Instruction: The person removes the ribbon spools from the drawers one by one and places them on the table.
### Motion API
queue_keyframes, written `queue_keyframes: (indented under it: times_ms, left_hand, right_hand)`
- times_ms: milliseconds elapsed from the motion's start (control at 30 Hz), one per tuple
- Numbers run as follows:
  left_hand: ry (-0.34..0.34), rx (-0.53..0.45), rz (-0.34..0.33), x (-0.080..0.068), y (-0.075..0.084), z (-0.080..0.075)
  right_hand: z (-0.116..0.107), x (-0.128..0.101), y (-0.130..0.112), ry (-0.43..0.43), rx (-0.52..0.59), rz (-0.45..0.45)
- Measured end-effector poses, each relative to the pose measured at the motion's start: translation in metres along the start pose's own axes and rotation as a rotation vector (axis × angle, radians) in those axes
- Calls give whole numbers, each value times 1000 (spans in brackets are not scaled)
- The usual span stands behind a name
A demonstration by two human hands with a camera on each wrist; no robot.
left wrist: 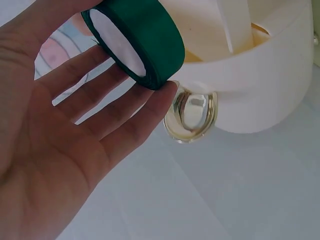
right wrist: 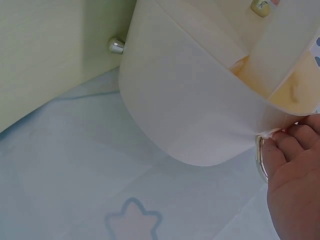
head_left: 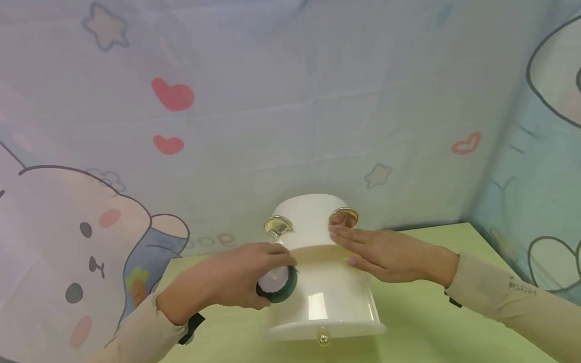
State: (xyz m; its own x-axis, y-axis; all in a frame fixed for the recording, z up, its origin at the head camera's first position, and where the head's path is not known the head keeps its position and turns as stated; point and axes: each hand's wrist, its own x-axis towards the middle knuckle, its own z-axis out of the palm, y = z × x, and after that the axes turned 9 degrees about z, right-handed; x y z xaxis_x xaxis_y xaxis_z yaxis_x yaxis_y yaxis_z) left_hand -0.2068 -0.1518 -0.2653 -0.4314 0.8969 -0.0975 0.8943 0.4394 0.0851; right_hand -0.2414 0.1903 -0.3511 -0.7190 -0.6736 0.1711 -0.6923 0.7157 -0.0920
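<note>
Beige fabric sleeves [head_left: 140, 327] are framing the lower part of the head view I am watching remotely. Nearest, a small gold-coloured ball knob [head_left: 323, 338] is jutting from the front edge of a glossy white rounded container [head_left: 327, 290]. I am seeing the left hand [head_left: 233, 275] pinching a dark green ribbon roll with a white centre [head_left: 278, 284] between thumb and fingers, up at the container's left side. The right hand [head_left: 395, 254] is keeping its fingers pressed together, fingertips just beside the right one of two shiny gold-coloured rings [head_left: 343, 217]. Farther off, a pale green tabletop [head_left: 438, 237] is meeting a pale cloth backdrop [head_left: 272, 101] showing red hearts [head_left: 174, 96].
</note>
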Motion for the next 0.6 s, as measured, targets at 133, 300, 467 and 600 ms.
queue_keyframes:
  times_ms: [133,300,467,600]
  left_hand:
    - [39,-22,-23,-13,-4,0]
    - [50,-32,-81,-27,-6,0]
    - [57,-53,-121,-42,-10,7]
    - [76,-71,-147,-54,-16,14]
  right_hand:
    - [-1,-1,-1,-8,-1,12]
    - [-1,-1,-1,-7,-5,15]
    - [-1,1,-2,-2,-4,8]
    - [-1,1,-2,-2,-1,8]
